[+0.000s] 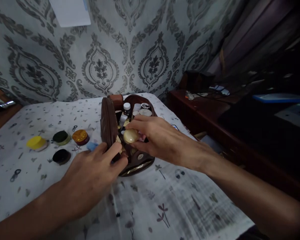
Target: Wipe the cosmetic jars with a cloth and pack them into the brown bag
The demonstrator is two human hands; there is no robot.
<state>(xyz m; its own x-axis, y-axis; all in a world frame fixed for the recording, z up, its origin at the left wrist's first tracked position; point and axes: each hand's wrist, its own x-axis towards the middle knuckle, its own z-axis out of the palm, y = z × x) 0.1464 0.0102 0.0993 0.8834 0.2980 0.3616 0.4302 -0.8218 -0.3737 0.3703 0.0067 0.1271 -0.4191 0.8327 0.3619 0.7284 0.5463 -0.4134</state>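
Right hand [156, 138] holding a jar [131, 136] over an open bag [108, 120].
Its fingers [138, 125] are closed around the jar; the left hand's are slightly spread at the bag's left edge, whether gripping I cannot tell. Four pots [61, 137] stand left on the cloth [185, 200].

And there's the smooth brown leather-look bag [108, 120], its curved gold zip [138, 168] glinting like metal; a glossy, pearly cream round jar [130, 136]; shiny amber plastic-looking jar [80, 136]; wrinkled white printed cloth [185, 203]!
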